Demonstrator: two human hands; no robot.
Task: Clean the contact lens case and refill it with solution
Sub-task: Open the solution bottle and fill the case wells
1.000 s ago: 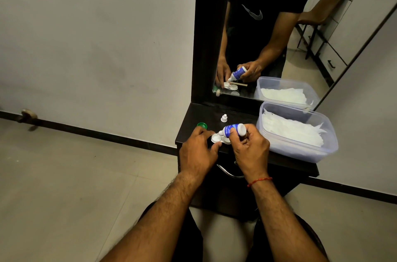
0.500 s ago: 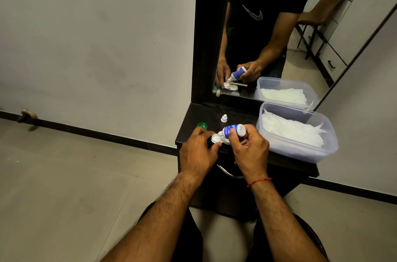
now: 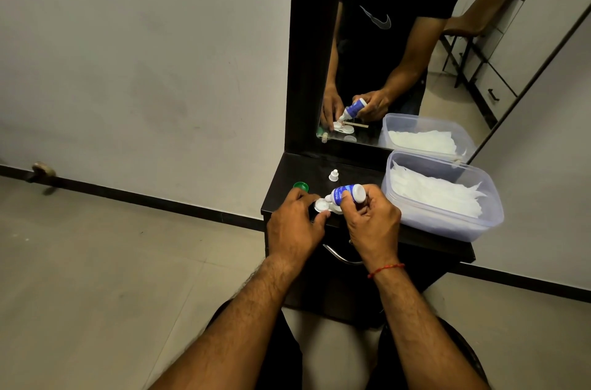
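View from a head-worn camera, looking down at two bare hands working on a small dark desk below a wall mirror; the white contact lens case lies near the desk's front edge, toward its left end, with at least one well uncapped and facing up. The left hand pinches the case between thumb and curled fingers, pinning it to the surface; the right hand grasps a blue-and-white solution bottle around its body, tilted with the nozzle down over the case. A green cap sits near the left edge; a small white bottle cap stands toward the back; a clear plastic tub of white tissues fills the right end.

The case looks tiny, light and rigid, so it probably skids on the glossy top and turns slippery once wet; best held by its outer rim, fingers clear of the wells. The bottle seems light and soft-walled; a gentle mid-body squeeze should meter the drops.
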